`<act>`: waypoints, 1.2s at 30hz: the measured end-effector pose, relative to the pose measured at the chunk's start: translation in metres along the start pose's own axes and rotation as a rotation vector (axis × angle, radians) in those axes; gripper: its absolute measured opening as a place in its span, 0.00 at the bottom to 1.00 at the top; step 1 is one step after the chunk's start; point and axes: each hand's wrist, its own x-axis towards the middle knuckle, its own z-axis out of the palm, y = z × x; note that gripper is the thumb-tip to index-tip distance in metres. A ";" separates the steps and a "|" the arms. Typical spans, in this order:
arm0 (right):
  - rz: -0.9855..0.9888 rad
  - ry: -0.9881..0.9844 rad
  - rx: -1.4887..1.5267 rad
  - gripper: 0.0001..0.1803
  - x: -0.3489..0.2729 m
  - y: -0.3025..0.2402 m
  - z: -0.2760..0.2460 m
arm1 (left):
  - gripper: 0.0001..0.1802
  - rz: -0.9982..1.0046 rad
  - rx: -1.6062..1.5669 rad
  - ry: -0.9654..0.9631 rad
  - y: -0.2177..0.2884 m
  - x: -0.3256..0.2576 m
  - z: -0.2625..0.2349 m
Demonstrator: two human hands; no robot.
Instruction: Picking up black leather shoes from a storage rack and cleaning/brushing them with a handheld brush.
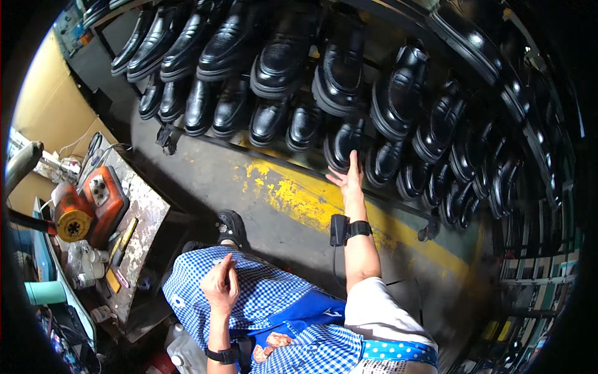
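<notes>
My right hand (349,181) reaches forward to a black leather shoe (344,144) in the lower row of a shoe rack. Its fingers are spread at the toe and sole of that shoe; whether they press on it I cannot tell. Above my lap, my left hand (220,288) is loosely closed with the fingers curled, and no object shows in it. Beneath it lies a blue-and-white checked apron (249,274). Further black shoes (339,65) stand in the row above, toes toward me.
On the left, a worn bench (149,212) carries an orange-red machine (111,196), a yellow-handled tool (126,240) and small bottles. A white jug (187,352) stands beside my legs. Yellow paint (293,202) marks the floor before the rack. More racks (536,268) stand at right.
</notes>
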 end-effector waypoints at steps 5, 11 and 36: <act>0.152 -0.008 -0.013 0.53 -0.011 0.008 -0.064 | 0.17 0.035 0.039 -0.004 0.006 0.007 0.003; 0.007 0.262 0.165 0.57 -0.019 -0.031 -0.078 | 0.16 -0.004 0.077 -0.064 0.007 0.006 0.001; 0.530 -0.280 0.446 0.30 -0.177 0.047 -0.169 | 0.20 0.041 0.072 -0.010 0.006 0.005 0.003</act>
